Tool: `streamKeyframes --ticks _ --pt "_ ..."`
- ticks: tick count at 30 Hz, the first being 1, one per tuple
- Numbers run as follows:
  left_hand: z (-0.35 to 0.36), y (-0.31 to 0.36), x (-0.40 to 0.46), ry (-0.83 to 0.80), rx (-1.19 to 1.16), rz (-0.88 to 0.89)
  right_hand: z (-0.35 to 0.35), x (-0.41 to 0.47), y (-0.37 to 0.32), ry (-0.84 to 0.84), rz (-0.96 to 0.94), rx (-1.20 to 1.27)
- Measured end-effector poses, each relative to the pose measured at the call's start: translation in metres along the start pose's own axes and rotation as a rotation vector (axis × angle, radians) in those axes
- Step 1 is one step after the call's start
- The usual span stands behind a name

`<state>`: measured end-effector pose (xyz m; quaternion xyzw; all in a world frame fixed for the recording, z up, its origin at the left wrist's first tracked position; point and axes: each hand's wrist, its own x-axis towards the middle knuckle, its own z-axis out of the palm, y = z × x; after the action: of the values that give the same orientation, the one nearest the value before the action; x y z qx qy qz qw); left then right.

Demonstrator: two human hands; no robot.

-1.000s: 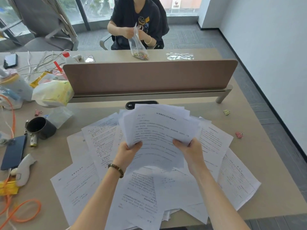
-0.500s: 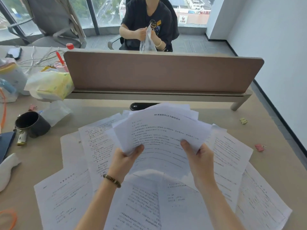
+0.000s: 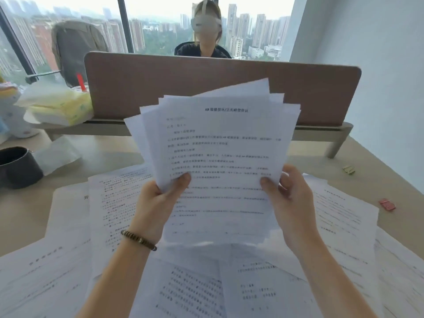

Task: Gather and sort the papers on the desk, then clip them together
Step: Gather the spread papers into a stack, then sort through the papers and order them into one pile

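A fanned stack of printed papers (image 3: 218,143) is lifted upright in front of me, above the desk. My left hand (image 3: 158,203) grips its lower left edge, thumb on the front sheet. My right hand (image 3: 291,198) grips its lower right edge the same way. Several loose printed sheets (image 3: 110,203) lie spread and overlapping on the desk (image 3: 29,203) beneath. A red binder clip (image 3: 387,204) and a yellow-green binder clip (image 3: 349,169) lie on the desk at the right, apart from the papers.
A brown divider panel (image 3: 160,88) runs across the desk behind the papers. A black mug (image 3: 17,167), a clear bag (image 3: 57,154) and a yellow tissue pack (image 3: 59,106) sit at the left. A person (image 3: 206,40) sits beyond the panel. A white wall stands at right.
Both hands have raised the stack higher and tilted it upright toward me. The camera has tilted up, so the window and skyline now show.
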<state>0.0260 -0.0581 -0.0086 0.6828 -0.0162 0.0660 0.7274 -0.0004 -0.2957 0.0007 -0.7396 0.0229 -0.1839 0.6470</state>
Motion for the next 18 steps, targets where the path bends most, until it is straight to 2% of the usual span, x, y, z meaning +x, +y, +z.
streamKeyframes --ticks 5,10,14,18 --pt "0.0 0.012 -0.031 -0.009 -0.121 0.098 -0.006 -0.033 -0.015 0.085 -0.125 0.074" --pt "-0.004 0.019 -0.066 -0.031 -0.2 0.114 -0.009 -0.071 -0.022 0.087 -0.131 0.119" --pt "-0.012 0.007 -0.081 -0.123 -0.071 0.051 -0.017 -0.088 -0.005 -0.073 -0.041 0.1" --pt "-0.015 -0.006 -0.083 -0.204 0.065 0.011 -0.018 -0.093 0.015 -0.123 0.009 0.131"
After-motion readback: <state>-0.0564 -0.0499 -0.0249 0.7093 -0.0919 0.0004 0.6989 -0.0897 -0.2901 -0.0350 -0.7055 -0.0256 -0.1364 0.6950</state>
